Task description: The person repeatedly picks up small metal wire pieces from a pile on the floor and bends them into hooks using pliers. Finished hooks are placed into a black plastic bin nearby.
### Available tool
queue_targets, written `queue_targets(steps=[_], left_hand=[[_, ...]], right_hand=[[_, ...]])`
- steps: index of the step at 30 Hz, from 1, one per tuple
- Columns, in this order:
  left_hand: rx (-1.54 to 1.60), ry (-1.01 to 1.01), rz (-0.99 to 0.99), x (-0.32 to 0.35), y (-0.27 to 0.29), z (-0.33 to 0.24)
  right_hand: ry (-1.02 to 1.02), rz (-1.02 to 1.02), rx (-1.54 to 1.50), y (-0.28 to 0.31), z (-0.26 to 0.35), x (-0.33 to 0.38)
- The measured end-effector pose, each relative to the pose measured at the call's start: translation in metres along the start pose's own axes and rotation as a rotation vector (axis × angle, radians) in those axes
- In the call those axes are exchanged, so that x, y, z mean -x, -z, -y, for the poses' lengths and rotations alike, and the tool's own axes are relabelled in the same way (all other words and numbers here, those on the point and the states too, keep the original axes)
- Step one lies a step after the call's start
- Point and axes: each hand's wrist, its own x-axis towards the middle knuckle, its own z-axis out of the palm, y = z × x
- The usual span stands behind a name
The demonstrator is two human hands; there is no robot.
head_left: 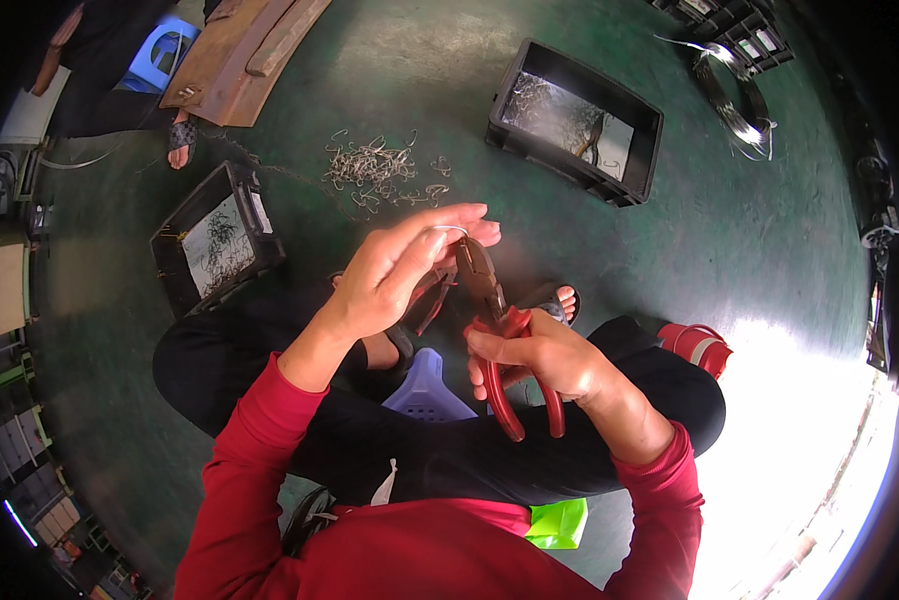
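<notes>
Evidently, everything is centred on a thin, pale wire (451, 228), of which only a short, slightly arched piece is shown, at the fingertips of the left hand (402, 262), beside the nose of the pliers (483, 283). It is lightly pinched by the left thumb and fingers, the rest of its length being hidden by them. Its visible part is laid roughly from left to right, while the long axis of the pliers is slanted from the nose, at upper left, down to the red handles at lower right; wire and tool are thus set crosswise. That crossing is judged to be what the coming move turns on. From the right-hand grip, the wire is found up and to the left, so the left hand is the nearer one.

The pliers are firmly grasped by the right hand (542, 357), its thumb laid over the handles, which are moderately spread. Whether the wire is bitten by the nose or merely touched cannot be told.

Beyond the fingertips, a loose pile of bent wire hooks (372, 172) is spread on the green floor (410, 50). It is flanked by a small black crate (266, 250) on the left and a larger black crate (570, 172) on the right, past which a coil of wire (747, 122) is seen.
</notes>
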Motion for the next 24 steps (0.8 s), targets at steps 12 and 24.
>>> queue_targets(steps=[12,24], left_hand=[[-0.031,0.117,-0.071,-0.006,0.015,0.003],[-0.258,0.235,-0.218,-0.002,0.01,0.0]], right_hand=[[0.217,-0.684,0.91,0.01,-0.002,0.0],[0.227,-0.761,1.004,0.009,-0.005,-0.002]])
